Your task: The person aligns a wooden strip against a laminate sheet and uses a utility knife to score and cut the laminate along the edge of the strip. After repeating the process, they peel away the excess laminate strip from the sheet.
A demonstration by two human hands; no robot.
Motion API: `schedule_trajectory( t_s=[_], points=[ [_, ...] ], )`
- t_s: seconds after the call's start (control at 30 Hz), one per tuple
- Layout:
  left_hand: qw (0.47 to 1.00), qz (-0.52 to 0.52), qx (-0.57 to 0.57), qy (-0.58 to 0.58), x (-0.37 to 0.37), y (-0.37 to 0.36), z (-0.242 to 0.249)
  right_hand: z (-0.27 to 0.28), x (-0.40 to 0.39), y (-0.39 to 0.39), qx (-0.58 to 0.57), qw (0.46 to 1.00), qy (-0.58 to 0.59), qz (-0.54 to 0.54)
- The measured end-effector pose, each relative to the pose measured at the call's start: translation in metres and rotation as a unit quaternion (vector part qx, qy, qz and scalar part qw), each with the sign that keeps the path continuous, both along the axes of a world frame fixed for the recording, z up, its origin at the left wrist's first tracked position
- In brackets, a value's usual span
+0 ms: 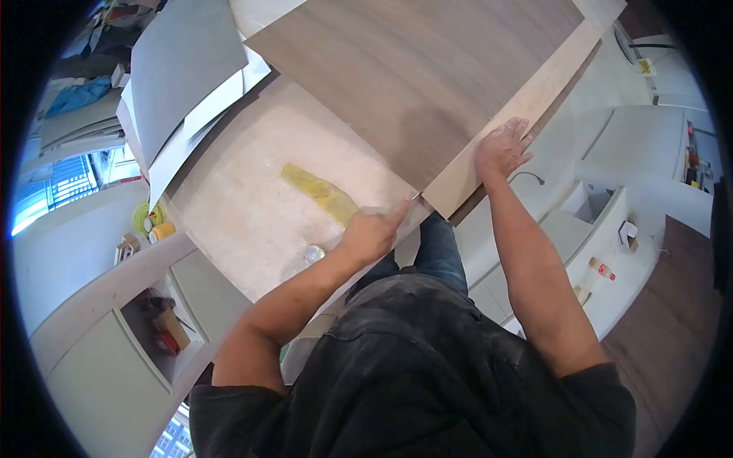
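My left hand (370,235) is closed around a thin, blade-like cutting tool (416,196), most of it hidden in the fist. Its tip meets the near corner of a brown wood-grain sheet (427,84), beside the end of a pale wooden strip (469,169). On that strip, which lies along the sheet's right edge, my right hand (502,150) rests flat with its fingers spread. Left of the sheet, a yellow translucent bottle-like object (317,192) lies on the pale work table (252,153). Near my left wrist is a small clear round object (314,253).
Grey and white sheets (191,69) are stacked at the table's upper left. White cabinets (107,366) stand at lower left, with an open compartment. On the right is a white counter with an open drawer (592,202) and a red-labelled bottle (602,269). Brown boards (664,328) lean at far right.
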State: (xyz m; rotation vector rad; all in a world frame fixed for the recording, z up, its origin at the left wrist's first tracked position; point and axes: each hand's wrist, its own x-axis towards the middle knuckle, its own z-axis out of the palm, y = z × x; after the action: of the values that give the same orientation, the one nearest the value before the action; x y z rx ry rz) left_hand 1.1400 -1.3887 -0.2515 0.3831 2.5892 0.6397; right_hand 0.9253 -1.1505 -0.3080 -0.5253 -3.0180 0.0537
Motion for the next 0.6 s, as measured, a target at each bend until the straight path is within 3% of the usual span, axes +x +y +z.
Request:
schedule_trajectory(
  t_s=[0.33,0.47,0.6],
  points=[
    [0.997,0.078,0.016,-0.011,-0.03,0.008,0.041,-0.004,0.001,0.004,-0.02,1.0,0.021,0.012],
    [0.992,0.1,0.046,0.057,-0.106,0.036,0.016,-0.001,-0.002,0.005,-0.025,1.0,0.001,-0.001],
    [0.992,0.081,0.095,0.014,-0.228,0.098,-0.015,-0.004,-0.001,0.006,-0.043,0.999,-0.028,-0.003]
  ],
)
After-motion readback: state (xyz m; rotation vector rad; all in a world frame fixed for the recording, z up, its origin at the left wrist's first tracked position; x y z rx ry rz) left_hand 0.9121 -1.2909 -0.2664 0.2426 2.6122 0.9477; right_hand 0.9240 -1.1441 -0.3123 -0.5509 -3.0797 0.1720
